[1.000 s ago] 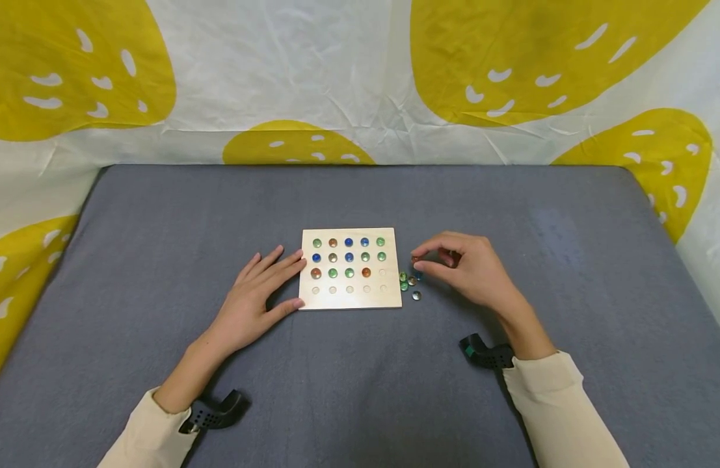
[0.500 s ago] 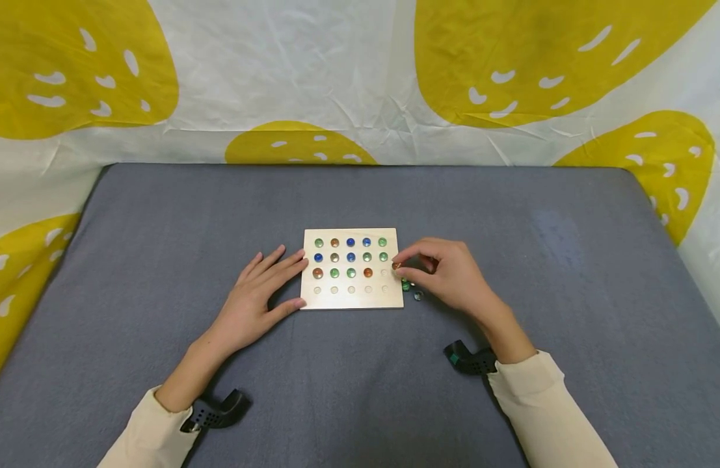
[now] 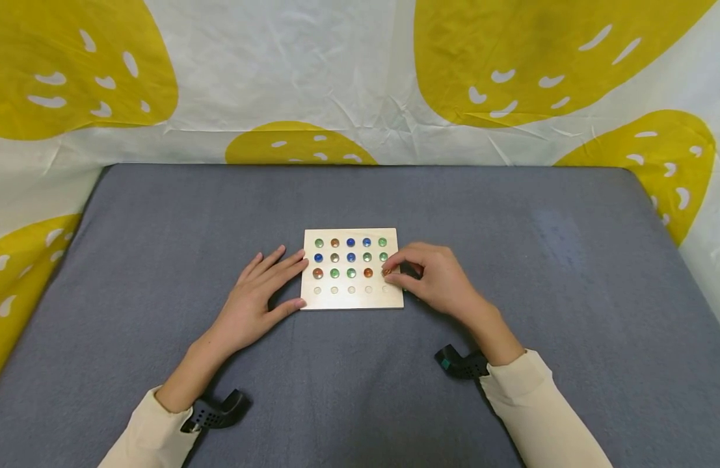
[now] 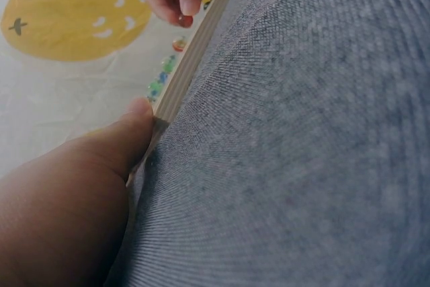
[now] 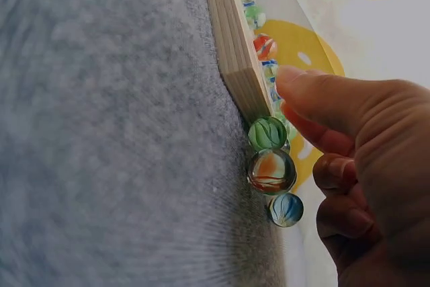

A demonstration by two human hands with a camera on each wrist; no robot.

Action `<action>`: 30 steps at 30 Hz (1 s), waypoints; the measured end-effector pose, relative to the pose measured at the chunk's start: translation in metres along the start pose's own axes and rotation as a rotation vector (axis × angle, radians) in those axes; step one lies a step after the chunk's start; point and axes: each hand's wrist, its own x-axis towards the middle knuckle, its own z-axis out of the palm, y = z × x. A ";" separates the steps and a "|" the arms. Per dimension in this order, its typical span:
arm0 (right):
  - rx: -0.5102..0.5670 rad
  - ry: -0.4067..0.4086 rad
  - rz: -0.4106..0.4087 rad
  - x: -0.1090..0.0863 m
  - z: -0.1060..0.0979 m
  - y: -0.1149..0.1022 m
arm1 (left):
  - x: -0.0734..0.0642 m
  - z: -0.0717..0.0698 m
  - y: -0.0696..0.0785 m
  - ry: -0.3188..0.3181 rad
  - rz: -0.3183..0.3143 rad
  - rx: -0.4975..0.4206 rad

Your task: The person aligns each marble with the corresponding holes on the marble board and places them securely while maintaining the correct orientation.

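A pale wooden board with rows of round hollows lies on the grey cloth; glass marbles in green, blue, orange and brown fill its upper rows. The front row's hollows hold no marbles. My right hand pinches an orange-red marble between thumb and index finger at the right end of the third row; whether it touches the hollow I cannot tell. My left hand lies spread, fingertips and thumb against the board's left edge. In the right wrist view, a green marble, an orange-streaked marble and a blue marble sit beside the board.
The grey cloth covers the tabletop. A white curtain with yellow shapes hangs behind it. Black wrist mounts stick out below both forearms. In the head view my right hand mostly hides the loose marbles.
My right hand has carried the orange-red marble leftward from beside the board to the third row's right end. My left hand has stayed at the board's edge.
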 end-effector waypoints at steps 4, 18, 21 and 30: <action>0.003 0.003 0.008 0.000 0.001 0.000 | 0.000 0.000 0.000 -0.002 0.000 0.000; -0.004 0.011 -0.009 -0.001 0.004 0.002 | 0.001 -0.001 0.001 -0.004 -0.003 0.002; 0.001 0.016 -0.020 -0.001 0.004 0.002 | 0.001 -0.001 0.000 -0.002 -0.001 0.004; -0.007 0.012 -0.023 0.000 0.004 0.001 | 0.001 -0.001 0.001 -0.006 -0.004 0.001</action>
